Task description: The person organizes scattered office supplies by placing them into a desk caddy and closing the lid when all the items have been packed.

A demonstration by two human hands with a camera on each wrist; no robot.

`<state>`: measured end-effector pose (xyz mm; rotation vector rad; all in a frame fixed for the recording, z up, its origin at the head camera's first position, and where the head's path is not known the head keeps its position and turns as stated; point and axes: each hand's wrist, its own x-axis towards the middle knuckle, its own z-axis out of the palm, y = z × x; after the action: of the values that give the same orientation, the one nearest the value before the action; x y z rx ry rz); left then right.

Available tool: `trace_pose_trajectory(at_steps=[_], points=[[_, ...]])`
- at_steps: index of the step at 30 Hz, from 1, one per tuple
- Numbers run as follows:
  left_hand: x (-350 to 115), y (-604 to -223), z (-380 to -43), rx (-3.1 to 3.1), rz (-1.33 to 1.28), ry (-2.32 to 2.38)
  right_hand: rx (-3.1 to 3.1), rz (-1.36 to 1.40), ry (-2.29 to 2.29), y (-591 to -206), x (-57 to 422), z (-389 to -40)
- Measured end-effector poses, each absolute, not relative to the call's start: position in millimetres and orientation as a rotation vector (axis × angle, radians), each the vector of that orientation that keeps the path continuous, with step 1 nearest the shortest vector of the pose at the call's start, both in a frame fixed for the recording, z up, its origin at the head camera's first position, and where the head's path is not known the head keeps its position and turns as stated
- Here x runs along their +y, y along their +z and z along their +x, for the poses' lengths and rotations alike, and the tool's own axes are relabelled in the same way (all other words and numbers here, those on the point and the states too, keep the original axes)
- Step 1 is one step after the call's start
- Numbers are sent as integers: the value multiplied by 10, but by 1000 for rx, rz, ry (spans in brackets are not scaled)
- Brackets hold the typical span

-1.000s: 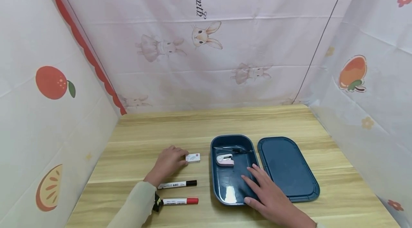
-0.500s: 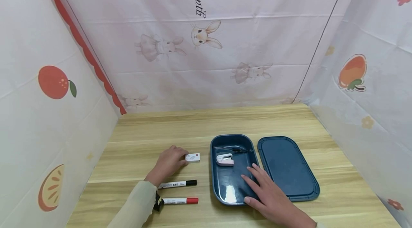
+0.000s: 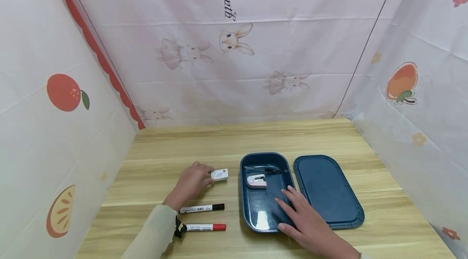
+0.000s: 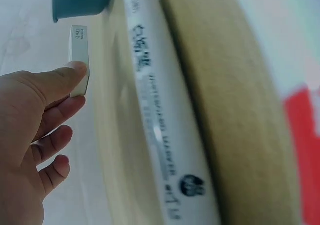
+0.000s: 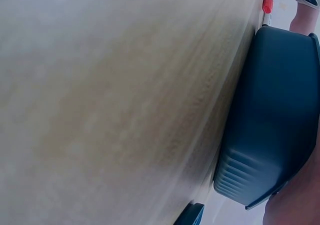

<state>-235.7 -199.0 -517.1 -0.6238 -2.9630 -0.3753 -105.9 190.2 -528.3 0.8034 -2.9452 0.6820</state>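
Observation:
My left hand (image 3: 193, 180) pinches a small white staple box (image 3: 220, 175) by its left end, left of a dark blue plastic container (image 3: 252, 210). In the left wrist view the thumb and index finger grip the staple box (image 4: 79, 42), while the other fingers bend loosely. My right hand (image 3: 307, 222) rests with spread fingers over the container's right rim. Inside the container lie a white and pink mini stapler (image 3: 256, 181) and a pen (image 3: 268, 169). The right wrist view shows the container's outer wall (image 5: 275, 100) and only part of that hand.
A black-capped marker (image 3: 201, 208) and a red-capped marker (image 3: 205, 227) lie near the left wrist. The dark blue lid (image 3: 329, 190) lies flat right of the container. Printed cloth walls (image 3: 234, 100) enclose the wooden table (image 3: 183, 145) at the back and sides.
The left hand has tilted and slightly raised the staple box from where it lay. The right hand and the container have stayed in place.

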Motion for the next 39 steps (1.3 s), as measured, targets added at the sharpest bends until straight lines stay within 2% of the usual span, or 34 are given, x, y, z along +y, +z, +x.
trace_pose_trajectory(at_steps=[21, 39], points=[[-1637, -4829, -2347, -2859, -675, -395, -2946, 800, 691, -5306, 1923, -1072], [-1021, -4671, -2381, -2891, -815, -366, -2967, 795, 714, -5274, 1915, -1073]])
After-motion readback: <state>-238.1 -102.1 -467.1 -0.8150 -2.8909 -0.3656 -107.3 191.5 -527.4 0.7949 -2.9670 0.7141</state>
